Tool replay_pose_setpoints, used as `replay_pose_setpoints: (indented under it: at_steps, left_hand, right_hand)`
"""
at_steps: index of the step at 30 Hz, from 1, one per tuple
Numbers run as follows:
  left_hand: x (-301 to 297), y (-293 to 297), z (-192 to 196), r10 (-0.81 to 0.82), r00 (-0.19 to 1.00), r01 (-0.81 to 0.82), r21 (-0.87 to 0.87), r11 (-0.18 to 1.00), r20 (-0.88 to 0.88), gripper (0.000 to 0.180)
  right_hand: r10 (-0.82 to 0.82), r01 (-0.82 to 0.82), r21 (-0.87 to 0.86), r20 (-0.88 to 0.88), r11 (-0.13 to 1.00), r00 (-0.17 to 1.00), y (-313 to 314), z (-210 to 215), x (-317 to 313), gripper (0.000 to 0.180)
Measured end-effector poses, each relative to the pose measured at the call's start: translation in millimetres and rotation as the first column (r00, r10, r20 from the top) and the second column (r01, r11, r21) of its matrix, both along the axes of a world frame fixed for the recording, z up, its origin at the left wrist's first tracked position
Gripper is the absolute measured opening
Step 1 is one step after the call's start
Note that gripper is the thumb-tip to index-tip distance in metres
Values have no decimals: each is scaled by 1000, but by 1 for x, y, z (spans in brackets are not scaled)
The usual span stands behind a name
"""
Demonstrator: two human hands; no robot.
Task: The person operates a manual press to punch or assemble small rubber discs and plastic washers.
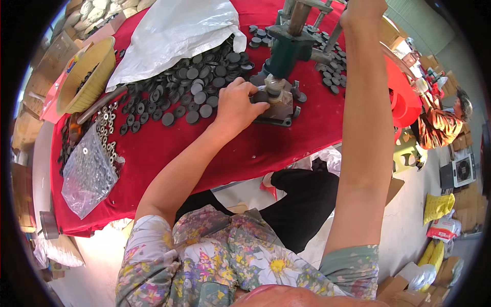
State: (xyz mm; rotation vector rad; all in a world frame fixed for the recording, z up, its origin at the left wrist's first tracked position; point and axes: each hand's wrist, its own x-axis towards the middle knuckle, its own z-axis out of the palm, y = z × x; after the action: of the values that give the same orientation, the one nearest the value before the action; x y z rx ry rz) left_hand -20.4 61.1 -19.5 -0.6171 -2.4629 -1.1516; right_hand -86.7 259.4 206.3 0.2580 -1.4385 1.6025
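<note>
A green hand press [284, 53] stands on the red-covered table, its small metal base [280, 110] under the ram. My left hand [236, 105] is at the left side of this base, with thumb and forefinger closed around a dark round disc [260, 96]. High at the upper edge, my right hand [362, 14] is wrapped round the press lever [335, 37]; part of that hand is cut off by the picture's edge. A large heap of black discs [197, 82] lies just left of my left hand. More black discs [333, 71] are spread to the right of the press.
White sheeting [179, 36] covers part of the heap. At the left are a yellow basket [92, 77], metal rings [105, 125] and a clear bag of small parts [88, 171]. A red basin [404, 105] stands at the right. Farther right, another person [442, 123] sits near boxes.
</note>
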Motion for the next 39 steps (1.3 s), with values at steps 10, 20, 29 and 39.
replay_pose_setpoints:
  at_steps: [10, 20, 29, 39]
  left_hand:
    - [-24, 35, 1, 80, 996, -77, -84, 993, 36, 44]
    - [-13, -11, 0, 94, 996, -94, -58, 994, 7, 45]
    - [31, -143, 32, 142, 988, -136, -83, 987, 67, 34]
    - [46, -176, -10, 307, 950, -308, -286, 908, -48, 39]
  right_hand:
    - [17, -17, -58, -9, 998, 1000, -4, -3, 0, 34]
    - [15, 1, 75, -207, 997, 978, -18, -48, 87, 28]
    - [-17, 124, 338, -304, 933, 952, -26, -202, 166, 34]
    - [-303, 392, 515, -251, 763, 919, 3, -33, 66, 30]
